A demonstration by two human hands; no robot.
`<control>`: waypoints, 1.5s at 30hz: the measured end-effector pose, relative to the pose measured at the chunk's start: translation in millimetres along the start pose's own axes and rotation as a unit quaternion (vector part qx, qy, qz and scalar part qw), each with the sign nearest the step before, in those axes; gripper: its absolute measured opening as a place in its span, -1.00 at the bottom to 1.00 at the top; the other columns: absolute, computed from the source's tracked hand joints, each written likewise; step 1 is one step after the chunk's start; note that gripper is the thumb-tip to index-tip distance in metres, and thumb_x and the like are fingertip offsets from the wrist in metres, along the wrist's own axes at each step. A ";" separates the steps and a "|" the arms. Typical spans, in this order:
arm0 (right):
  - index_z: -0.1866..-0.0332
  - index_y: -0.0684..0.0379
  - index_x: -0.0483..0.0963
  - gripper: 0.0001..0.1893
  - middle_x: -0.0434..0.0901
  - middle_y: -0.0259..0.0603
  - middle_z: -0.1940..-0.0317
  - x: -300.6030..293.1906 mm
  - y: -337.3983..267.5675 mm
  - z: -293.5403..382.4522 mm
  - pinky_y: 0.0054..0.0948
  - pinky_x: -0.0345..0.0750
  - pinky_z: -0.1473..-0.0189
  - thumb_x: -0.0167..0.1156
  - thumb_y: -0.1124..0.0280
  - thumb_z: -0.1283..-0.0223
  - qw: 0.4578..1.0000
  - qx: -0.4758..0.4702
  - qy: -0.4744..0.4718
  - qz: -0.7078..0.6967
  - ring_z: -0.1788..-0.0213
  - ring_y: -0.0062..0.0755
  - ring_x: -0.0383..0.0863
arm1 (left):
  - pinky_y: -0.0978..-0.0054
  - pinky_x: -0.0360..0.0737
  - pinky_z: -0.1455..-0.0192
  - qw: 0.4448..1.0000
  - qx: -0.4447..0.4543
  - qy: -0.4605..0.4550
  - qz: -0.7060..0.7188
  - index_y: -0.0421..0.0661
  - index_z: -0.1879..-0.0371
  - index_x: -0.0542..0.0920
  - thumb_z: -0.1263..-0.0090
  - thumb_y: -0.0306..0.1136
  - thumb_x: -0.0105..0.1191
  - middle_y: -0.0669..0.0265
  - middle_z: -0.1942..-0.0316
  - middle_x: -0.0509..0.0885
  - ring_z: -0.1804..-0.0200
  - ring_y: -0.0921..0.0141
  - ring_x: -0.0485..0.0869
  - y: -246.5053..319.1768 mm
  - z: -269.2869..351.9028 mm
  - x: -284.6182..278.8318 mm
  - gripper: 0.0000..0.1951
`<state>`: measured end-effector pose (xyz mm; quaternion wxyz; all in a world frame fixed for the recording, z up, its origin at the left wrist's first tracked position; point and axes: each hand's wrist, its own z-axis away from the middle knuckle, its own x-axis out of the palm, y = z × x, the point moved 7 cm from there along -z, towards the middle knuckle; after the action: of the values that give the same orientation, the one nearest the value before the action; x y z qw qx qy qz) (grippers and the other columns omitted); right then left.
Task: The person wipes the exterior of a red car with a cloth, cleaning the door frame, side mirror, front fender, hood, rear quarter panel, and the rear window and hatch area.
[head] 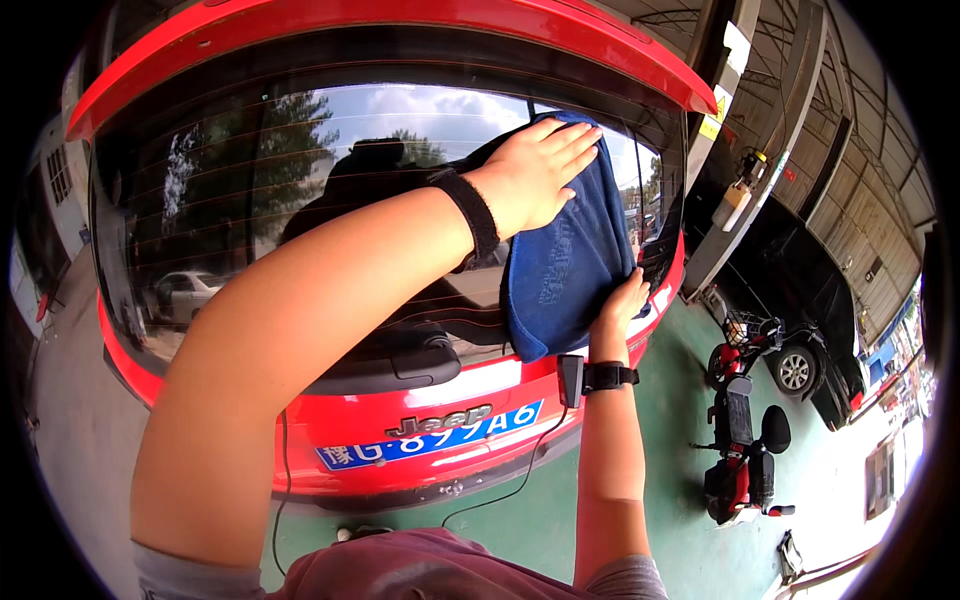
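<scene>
My left hand (536, 174) lies flat on a dark blue cloth (559, 281), fingers extended and slightly apart, against the rear window (217, 217) of a red Jeep. Lower down, at the cloth's right edge, my right hand (624, 300) has hold of its border, and a bit of blue fabric shows beyond the fingers. The cloth hangs over the right part of the glass, its lower corner reaching the red tailgate (480, 382). Each wrist wears a black band; a small black device (570, 381) with a cable sits at the right one.
Below the glass is the rear wiper (405, 369), with a licence plate (435, 435) under the badge. A red spoiler (390, 15) overhangs the window. To the right stand an electric scooter (739, 450), a metal post (772, 142) and a black car (795, 285). Cables hang near my body.
</scene>
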<state>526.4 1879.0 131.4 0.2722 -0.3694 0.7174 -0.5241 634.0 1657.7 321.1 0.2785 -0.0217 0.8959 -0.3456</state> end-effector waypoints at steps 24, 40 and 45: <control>-0.38 0.46 0.19 -0.37 0.17 0.26 -0.41 150.8 -339.0 260.3 -0.08 0.10 -0.50 0.09 0.28 -0.32 0.651 -0.711 -0.262 -0.035 -0.46 0.22 0.15 | 0.17 -0.01 -0.57 0.976 -0.203 -0.069 -0.048 -0.21 -0.51 0.08 -0.56 -0.29 -0.26 0.05 -0.56 0.04 -0.57 0.10 0.05 -205.8 311.8 -140.2 -0.43; -0.30 -0.10 0.48 -0.53 0.25 -0.25 -0.47 223.5 -341.4 505.9 -0.07 -0.03 -0.57 0.21 0.28 -0.24 0.385 -0.858 -0.338 -0.039 -0.53 -0.21 0.13 | 0.32 -0.16 -0.60 0.875 -0.460 -0.071 0.134 -0.24 -0.55 -0.12 -0.65 -0.12 -0.44 0.04 -0.60 -0.14 -0.63 0.17 -0.17 -271.6 564.3 -137.1 -0.38; -0.25 -0.02 0.52 -0.54 0.29 -0.27 -0.46 207.2 -312.8 502.7 -0.12 -0.02 -0.59 0.20 0.37 -0.18 0.318 -0.863 -0.390 -0.037 -0.52 -0.27 0.17 | 0.24 -0.22 -0.60 0.859 -0.482 -0.033 0.170 -0.33 -0.53 -0.12 -0.64 -0.11 -0.43 -0.06 -0.59 -0.19 -0.62 0.08 -0.23 -216.3 561.0 -133.3 -0.35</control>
<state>874.0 1377.5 276.9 0.0276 -0.5836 0.5612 0.5863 1001.6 1183.5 182.1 0.3170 -0.0115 0.9306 0.1829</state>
